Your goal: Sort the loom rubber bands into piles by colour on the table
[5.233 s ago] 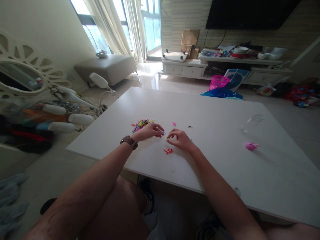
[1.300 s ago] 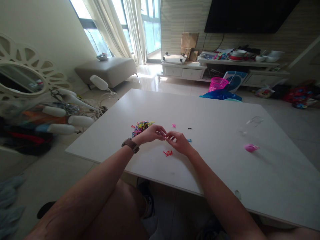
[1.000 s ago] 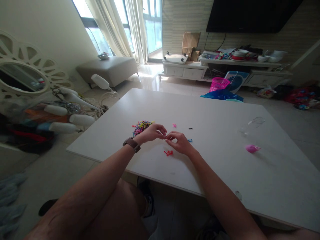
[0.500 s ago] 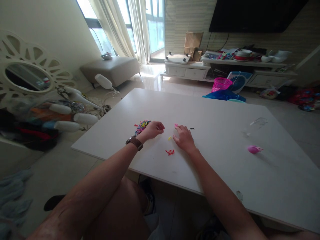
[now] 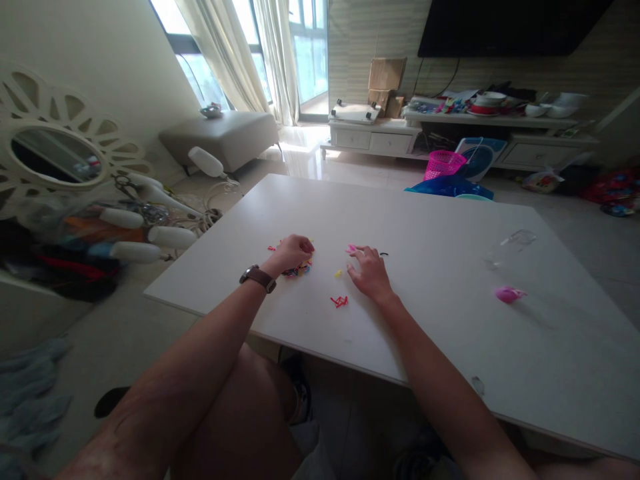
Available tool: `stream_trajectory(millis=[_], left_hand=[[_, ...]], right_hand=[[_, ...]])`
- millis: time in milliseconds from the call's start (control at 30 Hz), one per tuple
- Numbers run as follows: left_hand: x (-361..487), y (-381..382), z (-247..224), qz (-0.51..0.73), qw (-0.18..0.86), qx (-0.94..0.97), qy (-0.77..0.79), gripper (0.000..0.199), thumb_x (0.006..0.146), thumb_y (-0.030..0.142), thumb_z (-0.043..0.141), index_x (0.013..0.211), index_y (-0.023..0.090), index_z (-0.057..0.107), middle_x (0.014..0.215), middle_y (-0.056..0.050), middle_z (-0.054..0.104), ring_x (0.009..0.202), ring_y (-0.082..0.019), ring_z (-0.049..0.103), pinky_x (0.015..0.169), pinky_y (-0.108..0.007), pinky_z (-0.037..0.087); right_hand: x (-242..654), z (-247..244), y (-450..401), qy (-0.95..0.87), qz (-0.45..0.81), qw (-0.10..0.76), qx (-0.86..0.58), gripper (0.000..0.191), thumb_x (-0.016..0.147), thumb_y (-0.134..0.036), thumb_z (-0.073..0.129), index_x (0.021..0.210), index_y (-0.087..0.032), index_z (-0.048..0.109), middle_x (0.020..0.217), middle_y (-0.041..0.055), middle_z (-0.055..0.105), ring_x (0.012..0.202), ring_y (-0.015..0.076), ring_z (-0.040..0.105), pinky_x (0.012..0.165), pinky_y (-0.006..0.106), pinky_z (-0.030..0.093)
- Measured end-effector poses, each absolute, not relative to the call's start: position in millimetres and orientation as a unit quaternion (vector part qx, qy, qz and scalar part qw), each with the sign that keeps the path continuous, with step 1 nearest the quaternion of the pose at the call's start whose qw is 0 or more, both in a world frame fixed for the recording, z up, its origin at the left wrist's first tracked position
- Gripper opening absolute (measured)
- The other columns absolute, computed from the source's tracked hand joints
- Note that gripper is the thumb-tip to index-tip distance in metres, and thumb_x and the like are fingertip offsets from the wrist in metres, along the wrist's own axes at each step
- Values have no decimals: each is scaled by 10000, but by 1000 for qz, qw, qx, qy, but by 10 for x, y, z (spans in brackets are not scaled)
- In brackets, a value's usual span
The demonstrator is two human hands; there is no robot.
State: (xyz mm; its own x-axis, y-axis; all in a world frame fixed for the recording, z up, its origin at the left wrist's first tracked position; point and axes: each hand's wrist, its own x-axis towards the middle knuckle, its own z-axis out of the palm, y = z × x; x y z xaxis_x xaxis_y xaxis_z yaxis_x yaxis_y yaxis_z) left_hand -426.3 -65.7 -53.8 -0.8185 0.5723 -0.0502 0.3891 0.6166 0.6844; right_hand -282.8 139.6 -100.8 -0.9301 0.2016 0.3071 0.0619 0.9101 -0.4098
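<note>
My left hand (image 5: 294, 253) is over the pile of small multicoloured pieces (image 5: 300, 269), its fingers closed together; whatever they hold is too small to make out. My right hand (image 5: 367, 270) rests on the white table (image 5: 320, 207) with its fingers apart, beside a few pink pieces (image 5: 351, 249). Between the hands lie some yellow pieces (image 5: 339, 273). Nearer the front edge is a small group of red pieces (image 5: 339, 302). A black piece (image 5: 384, 254) lies just beyond my right hand.
On the table's right side are a pink object (image 5: 509, 295) and a clear container (image 5: 520, 237). A small clear item (image 5: 478, 385) lies near the front edge. Past the far edge stands a pink basket (image 5: 444, 165); white lamp shades (image 5: 173, 238) are at the left.
My left hand has moved left, back over the multicoloured pile, and its fingers have closed. My right hand has stayed nearly in place.
</note>
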Motion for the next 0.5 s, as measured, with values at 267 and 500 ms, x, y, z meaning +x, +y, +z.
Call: stream_trajectory(millis=[267, 500], left_hand=[[-4294, -735, -614, 236, 203, 279, 908, 167, 579, 152, 699, 737, 154, 752, 700, -19, 713, 682, -166, 634, 574, -225, 460], [-4245, -685, -675, 169, 233, 268, 920, 194, 560, 118, 653, 726, 154, 748, 613, -23, 674, 580, -168, 614, 517, -221, 436]], right_hand=[[-2826, -998, 1404, -951, 229, 192, -76, 189, 873, -262, 583, 1028, -214, 679, 1262, 101, 614, 1173, 286, 521, 934, 426, 441], [-2809, -974, 1463, -940, 241, 222, -93, 151, 864, -257, 586, 959, -210, 693, 1184, 102, 637, 1124, 286, 539, 931, 434, 430]])
